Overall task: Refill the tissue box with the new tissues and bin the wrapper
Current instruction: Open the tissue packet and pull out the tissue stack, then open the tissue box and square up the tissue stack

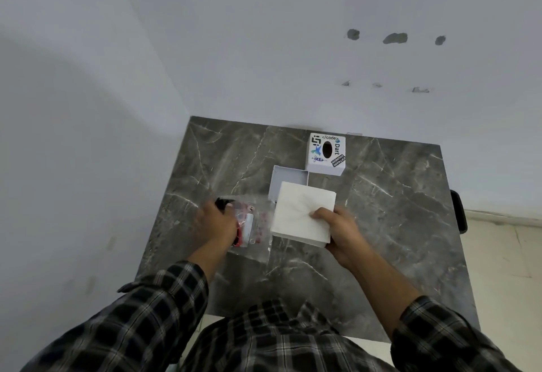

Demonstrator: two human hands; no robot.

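Observation:
My right hand [340, 229] grips a thick white stack of tissues [302, 213] by its near right corner, held just above the table. Behind the stack lies the open white tray of the tissue box [286, 179], partly hidden by the tissues. The box's white lid [327, 153], covered in stickers and with an oval slot, stands at the back by the wall. My left hand [215, 220] is blurred and rests on the clear plastic wrapper [252, 228] with red and white print, lying on the table left of the stack.
The dark marbled table [396, 225] stands in a corner, white walls at the back and left. A dark object [459, 210] shows past the table's right edge. Pale floor lies to the right.

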